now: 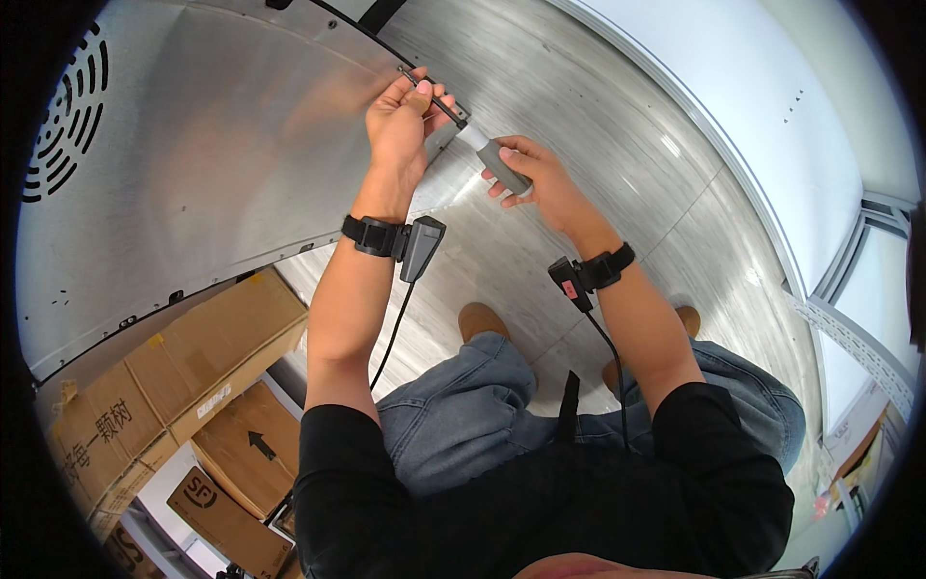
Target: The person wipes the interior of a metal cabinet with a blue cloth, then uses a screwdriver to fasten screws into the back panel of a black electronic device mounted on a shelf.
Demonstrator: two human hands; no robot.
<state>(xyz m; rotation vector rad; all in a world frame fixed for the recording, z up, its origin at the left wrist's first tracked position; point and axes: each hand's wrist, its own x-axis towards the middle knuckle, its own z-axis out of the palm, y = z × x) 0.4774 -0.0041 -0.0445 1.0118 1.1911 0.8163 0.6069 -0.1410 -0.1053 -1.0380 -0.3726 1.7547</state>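
Note:
A screwdriver (494, 159) with a grey handle and a dark shaft slants across the far middle of the view. My right hand (542, 181) is closed around its handle. Further up, my left hand (397, 127) pinches the shaft close to the tip, which points toward the upper left. Whether a small screw sits at that tip is too small to tell. Both hands are beside the edge of a large silvery metal panel (241, 125), and my left fingers overlap that edge in the picture; contact cannot be made out.
Slotted vents (72, 111) pierce the panel at far left. Cardboard boxes (227, 323) are stacked at the lower left, below the panel. On the right stands a long white cabinet-like surface (743, 96). Grey wood-look floor (540, 72) runs between, with my shoes on it.

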